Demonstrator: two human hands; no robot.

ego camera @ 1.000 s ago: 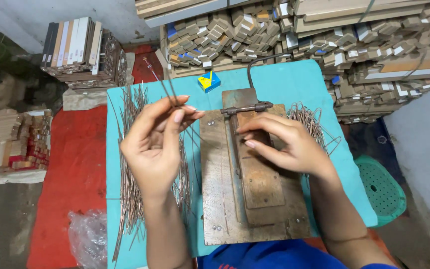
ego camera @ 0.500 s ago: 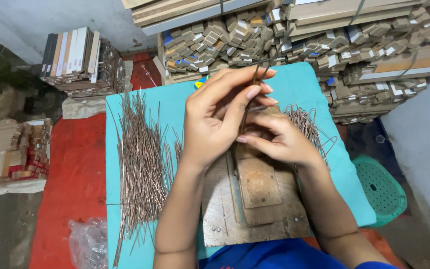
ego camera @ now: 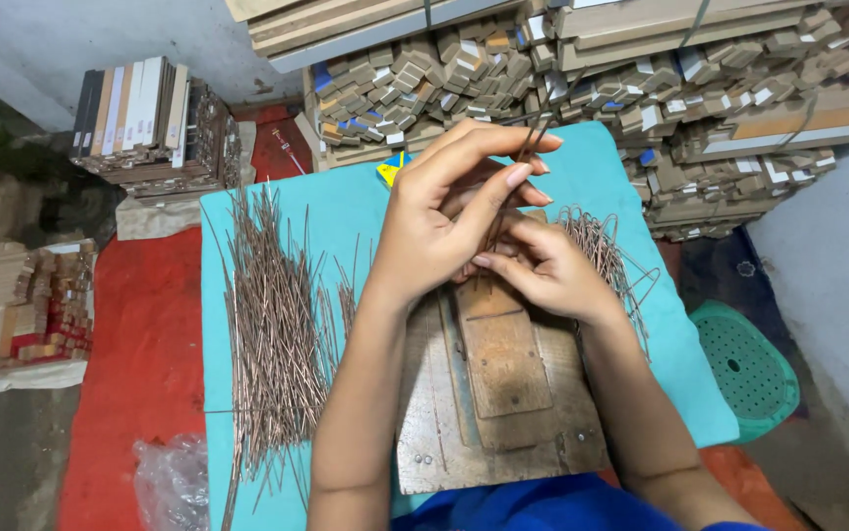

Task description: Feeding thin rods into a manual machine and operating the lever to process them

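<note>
My left hand (ego camera: 449, 211) reaches across the wooden jig board (ego camera: 503, 393) and pinches a thin copper-coloured wire (ego camera: 533, 133) that sticks up past its fingertips. Under it, my right hand (ego camera: 543, 265) presses on the same wire at the top of the jig. The jig's metal part is hidden by both hands. A pile of straight wires (ego camera: 272, 324) lies left of the board on the teal tabletop (ego camera: 346, 211). A heap of bent wires (ego camera: 606, 251) lies just right of my right hand.
Stacks of small wooden blocks and slats (ego camera: 582, 69) fill the far side. A bundle of flat sticks (ego camera: 144, 123) stands at the far left. A green plastic stool (ego camera: 744, 364) is at the right, a red mat (ego camera: 144, 344) and a plastic bag (ego camera: 169, 482) at the left.
My left hand left the straight-wire pile and swung right over the jig with a wire, meeting my right hand. The wire has turned upward at the jig's top.
</note>
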